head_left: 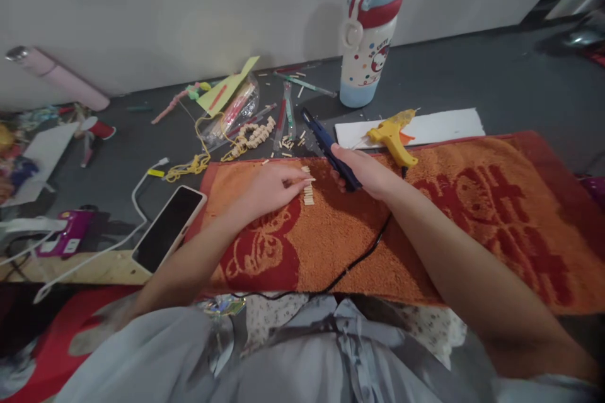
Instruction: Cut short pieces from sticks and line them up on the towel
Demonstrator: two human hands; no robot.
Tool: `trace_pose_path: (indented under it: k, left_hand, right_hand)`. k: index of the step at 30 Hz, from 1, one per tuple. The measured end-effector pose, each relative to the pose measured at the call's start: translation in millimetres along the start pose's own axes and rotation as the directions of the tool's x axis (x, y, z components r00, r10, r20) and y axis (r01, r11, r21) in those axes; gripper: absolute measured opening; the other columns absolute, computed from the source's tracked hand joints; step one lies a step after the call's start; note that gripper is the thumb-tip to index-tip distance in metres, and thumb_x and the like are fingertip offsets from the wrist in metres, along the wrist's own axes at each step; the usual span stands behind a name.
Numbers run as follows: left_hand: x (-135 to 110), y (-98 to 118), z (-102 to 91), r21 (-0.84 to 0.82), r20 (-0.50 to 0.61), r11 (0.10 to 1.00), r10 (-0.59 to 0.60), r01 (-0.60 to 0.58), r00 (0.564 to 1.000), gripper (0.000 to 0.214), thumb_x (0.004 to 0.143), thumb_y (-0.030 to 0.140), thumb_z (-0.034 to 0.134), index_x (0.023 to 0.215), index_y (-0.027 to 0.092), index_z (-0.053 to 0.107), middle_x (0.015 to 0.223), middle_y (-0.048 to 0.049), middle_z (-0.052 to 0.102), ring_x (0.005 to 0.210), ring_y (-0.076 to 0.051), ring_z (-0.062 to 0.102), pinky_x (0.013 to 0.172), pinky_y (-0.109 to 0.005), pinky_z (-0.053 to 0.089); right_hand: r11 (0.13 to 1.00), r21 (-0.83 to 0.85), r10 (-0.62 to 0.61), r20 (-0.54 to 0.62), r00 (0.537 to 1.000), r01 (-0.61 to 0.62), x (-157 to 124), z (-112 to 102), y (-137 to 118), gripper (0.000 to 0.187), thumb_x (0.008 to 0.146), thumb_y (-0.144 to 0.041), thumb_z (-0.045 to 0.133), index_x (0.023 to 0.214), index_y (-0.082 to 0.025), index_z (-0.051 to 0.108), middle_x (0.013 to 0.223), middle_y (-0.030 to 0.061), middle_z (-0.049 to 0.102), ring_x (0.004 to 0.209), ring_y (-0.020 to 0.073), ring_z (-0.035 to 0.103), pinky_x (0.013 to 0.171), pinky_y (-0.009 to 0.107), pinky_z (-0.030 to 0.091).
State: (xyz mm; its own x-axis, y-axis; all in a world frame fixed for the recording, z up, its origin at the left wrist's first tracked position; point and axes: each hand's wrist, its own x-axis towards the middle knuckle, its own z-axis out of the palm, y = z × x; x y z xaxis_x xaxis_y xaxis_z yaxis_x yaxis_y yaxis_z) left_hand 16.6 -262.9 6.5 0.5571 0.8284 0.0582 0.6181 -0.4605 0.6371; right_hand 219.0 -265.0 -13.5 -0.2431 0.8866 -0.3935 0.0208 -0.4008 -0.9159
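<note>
My left hand (271,189) rests over the orange and red towel (350,233), thumb and forefinger pinched on a small pale stick piece (309,180). Right at those fingertips, a short column of similar pale pieces (309,194) lies on the towel. My right hand (362,170) is wrapped round a slim dark blue hair straightener (324,135). Its far end points up and left, past the towel's back edge. A yellow glue gun (392,135) lies just right of that hand, partly on a white board (444,127).
A tall cartoon bottle (368,44) stands at the back. Loose pale bits (288,145), plastic strips (286,110) and yellow cord (189,167) lie behind the towel. A phone (170,227) and white cable (142,201) are left. A black cord (359,259) crosses the towel.
</note>
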Motion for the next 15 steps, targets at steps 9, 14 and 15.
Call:
trace_pose_path:
  k: [9, 14, 15]
  left_hand:
    - [-45, -5, 26.9, 0.339, 0.052, 0.938, 0.057, -0.071, 0.997, 0.032, 0.087, 0.036, 0.047, 0.109, 0.022, 0.065, 0.094, -0.0059, 0.072, 0.08, -0.015, 0.065, 0.067, -0.024, 0.044]
    - [-45, -11, 26.6, 0.275, 0.035, 0.961, -0.014, 0.003, 0.999, 0.031, 0.081, 0.042, 0.055, 0.101, 0.021, 0.064, 0.088, -0.0036, 0.071, 0.071, -0.014, 0.062, 0.061, -0.023, 0.04]
    - [-45, -11, 26.2, 0.27, 0.032, 0.963, -0.03, 0.02, 0.999, 0.03, 0.079, 0.044, 0.057, 0.096, 0.02, 0.065, 0.083, -0.003, 0.07, 0.067, -0.013, 0.061, 0.059, -0.022, 0.038]
  right_hand:
    - [0.999, -0.035, -0.028, 0.002, 1.0, 0.028, -1, -1, 2, 0.036, 0.088, -0.053, 0.04, 0.077, -0.02, 0.048, 0.058, -0.0028, 0.047, 0.041, 0.0096, 0.043, 0.044, 0.026, 0.037]
    - [0.999, -0.048, -0.02, -0.008, 1.0, 0.02, -2, 0, 1, 0.036, 0.089, -0.051, 0.038, 0.078, -0.019, 0.05, 0.058, -0.0024, 0.047, 0.041, 0.0083, 0.043, 0.042, 0.023, 0.036]
    - [0.999, -0.05, -0.02, -0.01, 1.0, 0.02, -2, 0, 0, 0.036, 0.089, -0.051, 0.038, 0.079, -0.018, 0.051, 0.058, -0.0024, 0.047, 0.041, 0.0083, 0.043, 0.042, 0.023, 0.036]
